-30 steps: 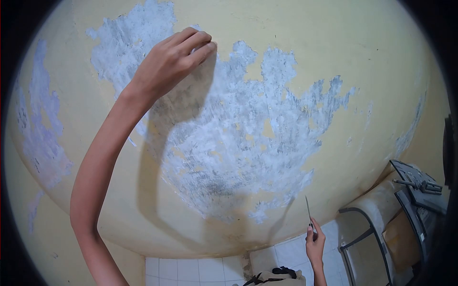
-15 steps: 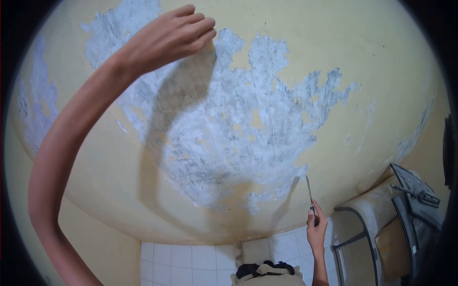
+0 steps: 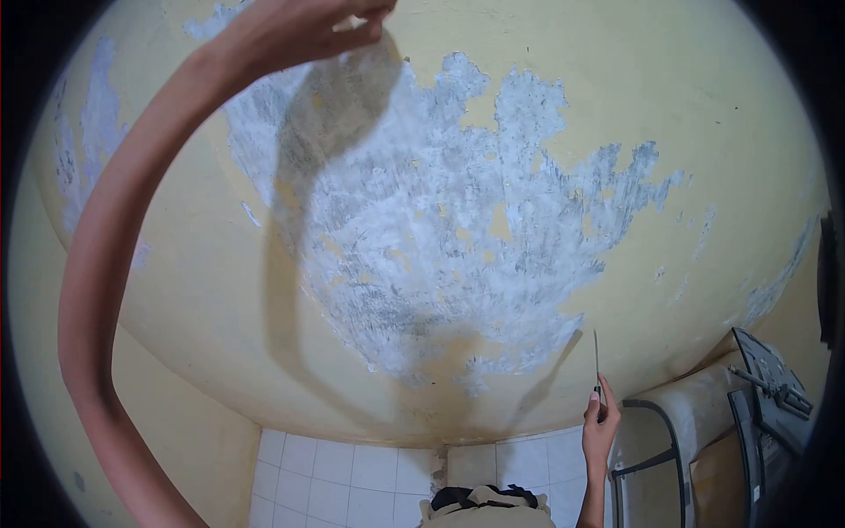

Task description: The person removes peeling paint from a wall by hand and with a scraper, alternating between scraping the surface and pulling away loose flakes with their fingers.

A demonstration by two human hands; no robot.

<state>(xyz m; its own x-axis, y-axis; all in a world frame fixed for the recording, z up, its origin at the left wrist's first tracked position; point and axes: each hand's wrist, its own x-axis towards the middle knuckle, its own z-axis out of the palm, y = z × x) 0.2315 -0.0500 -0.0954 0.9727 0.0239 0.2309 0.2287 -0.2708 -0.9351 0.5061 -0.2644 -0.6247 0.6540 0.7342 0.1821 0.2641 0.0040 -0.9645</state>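
Note:
In front of me is a cream wall (image 3: 211, 299) with a large, ragged patch of peeled paint (image 3: 422, 238) showing whitish grey. My left hand (image 3: 317, 25) is raised at the top edge, close to the wall above the patch. Its fingers are curled, and part of it is cut off by the frame; whatever it may hold is hidden. Low on the right, my right hand (image 3: 600, 431) grips a putty knife (image 3: 597, 356) by its dark handle. The thin blade points up, seen nearly edge-on, just right of the patch's lower edge.
White floor tiles (image 3: 334, 475) lie below the wall. At the lower right stand a dark-framed chair (image 3: 673, 431) and a dark panel (image 3: 766, 374) with a metal bracket. A brown board (image 3: 717, 480) leans beside them. Smaller peeled areas (image 3: 101, 123) mark the far left.
My left hand has moved up, partly out of the frame. My right hand with the putty knife has shifted slightly right and down. The wall view has shifted a little to the right.

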